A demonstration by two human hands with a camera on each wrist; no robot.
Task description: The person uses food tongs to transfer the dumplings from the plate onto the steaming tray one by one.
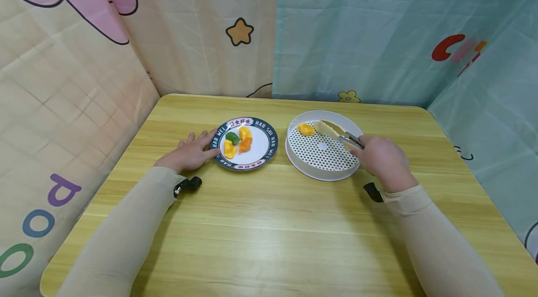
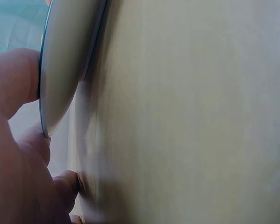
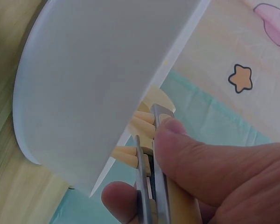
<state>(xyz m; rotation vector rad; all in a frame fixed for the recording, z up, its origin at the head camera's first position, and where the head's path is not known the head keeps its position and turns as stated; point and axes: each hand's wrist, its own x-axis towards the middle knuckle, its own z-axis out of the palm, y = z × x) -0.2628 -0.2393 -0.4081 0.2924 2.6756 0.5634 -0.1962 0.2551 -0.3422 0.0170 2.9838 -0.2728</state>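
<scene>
My right hand [image 1: 384, 159] grips a pair of tongs [image 1: 346, 139] with metal arms and cream scalloped heads. The tong heads are inside a white round steamer basket [image 1: 290, 147] with a perforated floor, just right of a yellow dumpling-shaped piece [image 1: 305, 129]. Whether they touch that piece I cannot tell. Fingers spread, my left hand [image 1: 189, 151] touches the left rim of a blue-rimmed white plate [image 1: 262, 147]. On the plate lie yellow pieces [image 1: 230, 149], an orange piece [image 1: 245, 144] and a green piece [image 1: 232, 137]. In the right wrist view the basket wall [image 3: 93, 84] hides its inside.
A light wooden table [image 1: 269, 231] carries the plate and the basket, which stand side by side with a narrow gap. Printed curtains [image 1: 357, 31] hang behind and beside the table. A dark wrist camera [image 1: 191, 184] is strapped below the left hand.
</scene>
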